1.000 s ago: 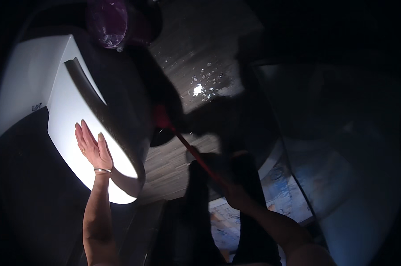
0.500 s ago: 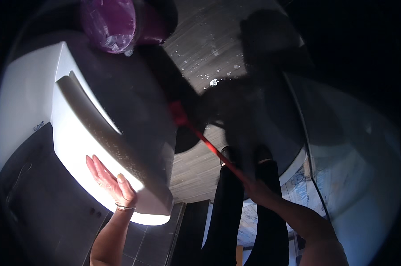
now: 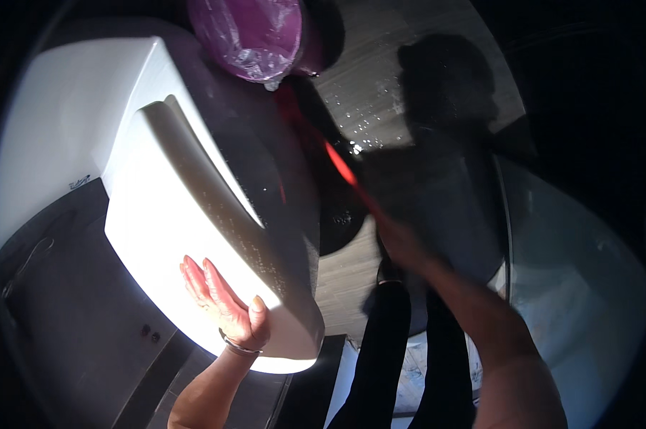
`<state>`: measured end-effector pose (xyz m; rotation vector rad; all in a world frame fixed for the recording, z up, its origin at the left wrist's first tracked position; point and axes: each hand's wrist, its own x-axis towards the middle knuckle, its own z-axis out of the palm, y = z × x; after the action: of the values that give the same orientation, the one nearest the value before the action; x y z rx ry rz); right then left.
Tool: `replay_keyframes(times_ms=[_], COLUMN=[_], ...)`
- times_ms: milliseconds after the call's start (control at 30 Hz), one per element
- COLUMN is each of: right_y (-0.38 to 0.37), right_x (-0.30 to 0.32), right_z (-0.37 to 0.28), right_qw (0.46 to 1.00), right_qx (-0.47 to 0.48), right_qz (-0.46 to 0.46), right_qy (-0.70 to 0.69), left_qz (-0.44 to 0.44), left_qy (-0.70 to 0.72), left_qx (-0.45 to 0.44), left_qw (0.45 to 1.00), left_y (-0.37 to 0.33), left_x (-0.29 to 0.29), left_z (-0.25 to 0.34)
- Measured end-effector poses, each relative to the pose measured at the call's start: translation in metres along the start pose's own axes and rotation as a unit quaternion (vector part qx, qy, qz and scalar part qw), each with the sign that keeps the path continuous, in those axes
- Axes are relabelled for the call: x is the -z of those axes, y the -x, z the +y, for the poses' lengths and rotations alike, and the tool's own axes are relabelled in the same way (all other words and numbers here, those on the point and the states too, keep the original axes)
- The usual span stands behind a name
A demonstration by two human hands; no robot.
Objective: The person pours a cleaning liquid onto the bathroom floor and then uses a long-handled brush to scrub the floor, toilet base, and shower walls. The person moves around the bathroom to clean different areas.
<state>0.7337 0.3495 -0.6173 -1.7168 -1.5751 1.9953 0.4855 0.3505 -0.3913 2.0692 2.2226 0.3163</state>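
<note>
Head view. Dim room, strong light on a white basin [image 3: 194, 236] filling the left and centre of the frame; its inner slope is speckled with droplets.

Left hand [image 3: 223, 300], lower centre-left, lies flat on the basin's near rim, palm down, fingers [image 3: 194, 275] straight and close together, holding nothing. A bracelet [image 3: 239, 349] circles the wrist.

Right hand [image 3: 401, 243], right of centre, is blurred and in shadow. It is closed around the lower end of a red handle [image 3: 344, 171]; how tightly the fingers wrap it cannot be told. The handle runs diagonally up-left from the hand to the upper centre of the frame, ending beside a purple bag [image 3: 248, 36] at the top edge. The handle's far end is too dark to make out.

Floor [image 3: 380, 107], upper centre-right, is pale wood-look, wet with scattered drops. Dark trouser legs [image 3: 387, 357] stand at lower centre. A curved glass panel [image 3: 573, 286] occupies the right side.
</note>
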Motion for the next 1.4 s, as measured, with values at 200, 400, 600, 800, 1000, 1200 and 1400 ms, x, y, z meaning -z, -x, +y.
replay_keyframes(times_ms=[200,400,600,800,1000,1200,1400], right_y=[0.054,0.006,0.005,-0.043,0.043,0.004,0.067], right_x=[-0.011,0.015,0.020,-0.021,-0.021,-0.006,0.001], right_z=[0.001,-0.063,-0.094,-0.049,-0.069,-0.086,-0.106], right_qw=[0.998,0.975,0.982,0.992,0.998,0.982,0.987], right_qx=[0.055,-0.117,0.070,-0.041,-0.048,-0.123,-0.046], right_qz=[-0.018,-0.138,-0.027,0.105,0.013,0.004,0.025], right_qy=[-0.011,0.130,0.175,-0.047,0.040,-0.143,0.154], left_qz=[-0.031,-0.042,-0.054,-0.060,-0.074,-0.048,-0.041], left_qy=[-0.066,-0.064,-0.089,-0.071,-0.111,-0.070,-0.070], left_qx=[0.000,0.003,0.043,0.013,0.040,0.003,0.018], left_qw=[0.997,0.997,0.994,0.996,0.990,0.996,0.997], left_y=[0.007,0.005,0.017,0.002,0.016,0.003,0.009], left_x=[0.007,0.011,0.014,0.014,0.018,0.009,0.007], left_z=[-0.004,-0.003,-0.010,0.000,-0.010,-0.003,-0.011])
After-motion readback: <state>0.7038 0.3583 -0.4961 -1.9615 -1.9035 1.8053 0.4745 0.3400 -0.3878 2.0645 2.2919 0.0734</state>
